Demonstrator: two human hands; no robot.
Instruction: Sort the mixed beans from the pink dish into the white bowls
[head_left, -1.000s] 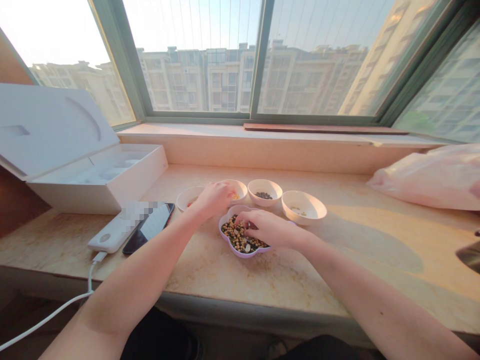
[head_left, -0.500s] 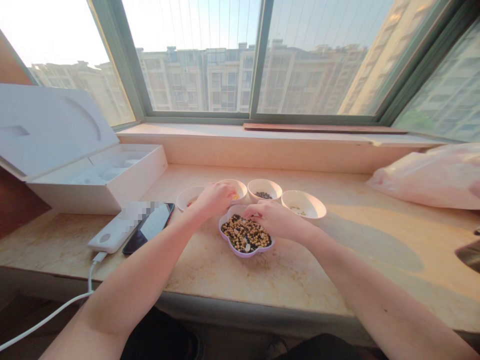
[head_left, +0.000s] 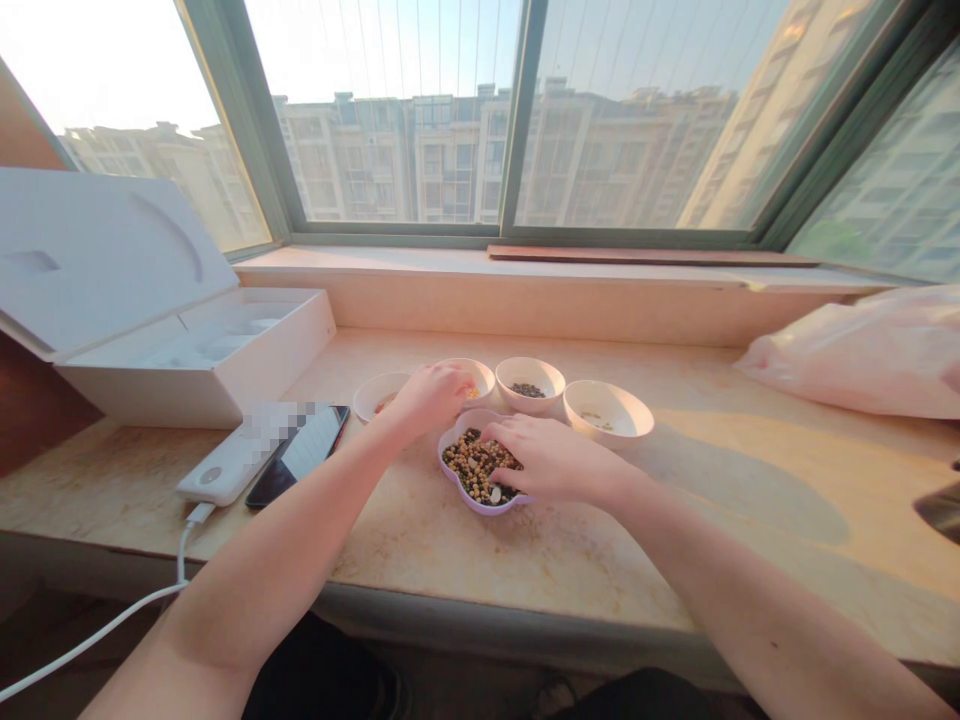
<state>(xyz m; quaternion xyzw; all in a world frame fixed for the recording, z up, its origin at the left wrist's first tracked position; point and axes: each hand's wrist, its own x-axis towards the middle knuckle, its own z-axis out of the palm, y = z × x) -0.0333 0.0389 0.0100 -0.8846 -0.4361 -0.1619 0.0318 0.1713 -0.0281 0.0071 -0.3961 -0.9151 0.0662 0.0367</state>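
A lilac flower-shaped bowl (head_left: 459, 490) full of mixed beans sits at the middle of the stone ledge. My right hand (head_left: 551, 460) lies over its right half, fingers curled down among the beans, pinching at something I cannot make out. My left hand (head_left: 431, 395) hovers closed over a small white bowl (head_left: 480, 375) with yellow grains, just behind the lilac bowl. Three more white bowls stand in the row: one on the left (head_left: 375, 392), one with dark beans (head_left: 530, 382) and one nearly bare (head_left: 607, 410).
An open white box (head_left: 187, 360) stands at the left. In front of it lie a white power bank (head_left: 236, 455) with its cable and a dark phone (head_left: 300, 455). A pink plastic bag (head_left: 862, 355) rests at the right. The window sill runs behind.
My right hand lifted toward the back of the lilac bowl, then came back down into the beans. My left hand stayed over the yellow-grain bowl.
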